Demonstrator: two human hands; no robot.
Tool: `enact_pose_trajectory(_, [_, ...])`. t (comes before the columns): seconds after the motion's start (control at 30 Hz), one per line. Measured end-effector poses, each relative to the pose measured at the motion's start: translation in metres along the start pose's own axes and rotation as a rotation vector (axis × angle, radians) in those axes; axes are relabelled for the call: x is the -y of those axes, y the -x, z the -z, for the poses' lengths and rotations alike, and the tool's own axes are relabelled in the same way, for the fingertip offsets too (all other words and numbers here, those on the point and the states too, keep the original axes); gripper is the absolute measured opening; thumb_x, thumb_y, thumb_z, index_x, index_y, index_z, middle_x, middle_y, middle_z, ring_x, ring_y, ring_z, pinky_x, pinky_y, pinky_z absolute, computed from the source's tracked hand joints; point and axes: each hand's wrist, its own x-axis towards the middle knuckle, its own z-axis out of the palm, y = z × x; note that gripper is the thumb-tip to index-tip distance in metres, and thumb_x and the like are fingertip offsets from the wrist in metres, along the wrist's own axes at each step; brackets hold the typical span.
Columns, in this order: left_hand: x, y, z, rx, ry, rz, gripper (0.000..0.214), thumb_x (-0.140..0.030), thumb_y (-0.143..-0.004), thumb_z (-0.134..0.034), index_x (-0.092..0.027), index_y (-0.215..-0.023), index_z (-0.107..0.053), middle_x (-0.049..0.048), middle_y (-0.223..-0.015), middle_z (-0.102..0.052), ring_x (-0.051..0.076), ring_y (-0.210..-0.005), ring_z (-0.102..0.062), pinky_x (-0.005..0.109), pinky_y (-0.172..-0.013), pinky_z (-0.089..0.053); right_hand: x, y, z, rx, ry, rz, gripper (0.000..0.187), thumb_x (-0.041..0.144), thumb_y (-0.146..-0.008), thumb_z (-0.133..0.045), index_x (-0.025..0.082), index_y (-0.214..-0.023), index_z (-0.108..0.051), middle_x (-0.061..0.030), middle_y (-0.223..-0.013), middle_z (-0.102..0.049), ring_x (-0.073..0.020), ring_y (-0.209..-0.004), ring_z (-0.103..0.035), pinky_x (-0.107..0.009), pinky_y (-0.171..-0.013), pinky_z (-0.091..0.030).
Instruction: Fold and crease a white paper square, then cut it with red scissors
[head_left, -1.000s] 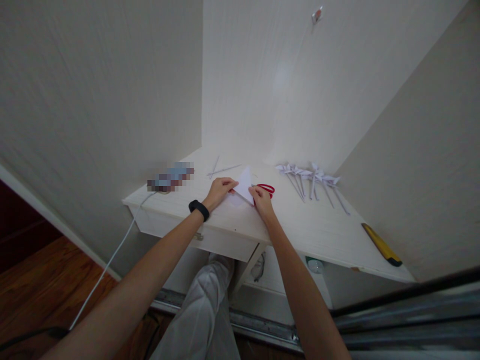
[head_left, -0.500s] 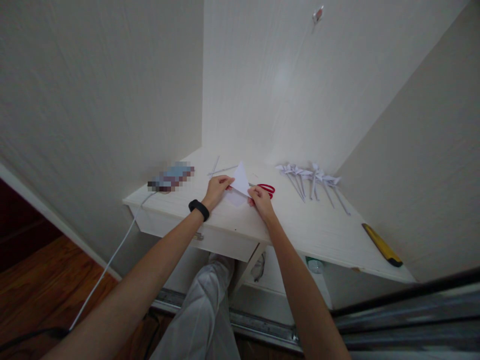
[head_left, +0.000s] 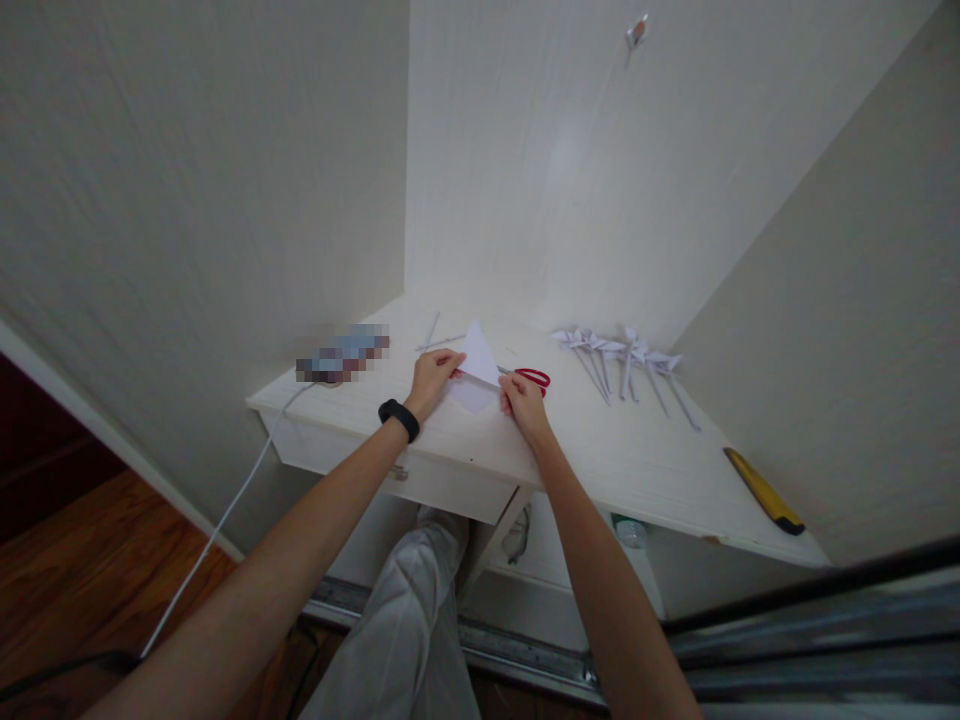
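Between my hands is a white sheet of paper [head_left: 479,356], folded to a triangle with its point toward the back wall. My left hand [head_left: 437,378] pinches its left corner, and a black band circles that wrist. The right corner is pinched by my right hand [head_left: 521,400]. Under the folded piece another white paper [head_left: 472,397] shows in part on the desk. Close to my right hand lie scissors with red handles [head_left: 534,377], partly covered by the hand. Two thin paper sticks [head_left: 430,332] rest behind my left hand.
Several white paper pinwheels on sticks [head_left: 630,350] lie at the back right of the white desk [head_left: 600,450]. A yellow utility knife [head_left: 763,490] sits near the right edge. At left is a blurred phone-like object [head_left: 341,355] with a white cable [head_left: 247,485].
The folded paper's point has shifted slightly to the left. Both hands keep their pinch on its corners, nearly in the same place.
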Motion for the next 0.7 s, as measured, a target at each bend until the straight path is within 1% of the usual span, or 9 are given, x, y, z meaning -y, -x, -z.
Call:
enact_pose_trajectory(0.2, [-0.0001,-0.0005,-0.0009,0.001,0.006,0.002,0.027,-0.031,-0.093,-0.06,-0.014,-0.113,-0.061,0.0078,-0.109,-0.065,0.019,-0.09,-0.066,0.038,-0.076,-0.057,-0.0013,0.0004,0.001,-0.017,0.006,0.001,0.022,0.034,-0.097,-0.055,0.014,-0.099,-0.064,-0.0019,-0.087,-0.066,-0.0113,-0.066,-0.063,-0.026,-0.06,-0.055])
enact_pose_trajectory(0.37, [0.0014,-0.0009,0.0009,0.02,-0.002,0.011,0.028,-0.032,-0.093,-0.059,-0.014,-0.115,-0.061,0.0084,-0.111,-0.065,0.02,-0.092,-0.065,0.04,-0.079,-0.057,-0.0008,-0.001,-0.0005,0.014,-0.016,-0.008,0.022,0.034,-0.097,-0.055,0.014,-0.1,-0.063,-0.0019,-0.087,-0.066,-0.0114,-0.066,-0.063,-0.026,-0.059,-0.055])
enact_pose_trajectory(0.5, [0.0033,-0.0003,-0.0008,0.077,-0.009,0.021,0.029,-0.032,-0.093,-0.059,-0.014,-0.115,-0.06,0.0085,-0.112,-0.065,0.021,-0.093,-0.065,0.04,-0.079,-0.057,-0.0009,-0.0015,-0.0004,0.019,-0.03,-0.005,0.021,0.033,-0.097,-0.056,0.013,-0.1,-0.063,-0.0013,-0.085,-0.065,-0.0109,-0.064,-0.062,-0.026,-0.058,-0.054])
enact_pose_trajectory(0.6, [0.0037,0.0004,-0.0027,0.14,-0.016,0.026,0.028,-0.031,-0.092,-0.06,-0.014,-0.114,-0.061,0.0083,-0.111,-0.065,0.02,-0.092,-0.065,0.04,-0.079,-0.057,-0.0008,-0.0013,0.0005,0.011,-0.03,-0.014,0.022,0.034,-0.097,-0.056,0.013,-0.101,-0.063,-0.0018,-0.087,-0.066,-0.0116,-0.066,-0.063,-0.026,-0.059,-0.055])
enact_pose_trajectory(0.7, [0.0039,0.0007,-0.0032,0.176,-0.019,0.028,0.027,-0.032,-0.093,-0.06,-0.014,-0.114,-0.061,0.0081,-0.11,-0.065,0.02,-0.091,-0.066,0.039,-0.078,-0.057,-0.0005,-0.001,0.0007,0.007,-0.03,-0.027,0.023,0.035,-0.097,-0.056,0.014,-0.102,-0.063,-0.0023,-0.089,-0.066,-0.0121,-0.067,-0.063,-0.027,-0.06,-0.055])
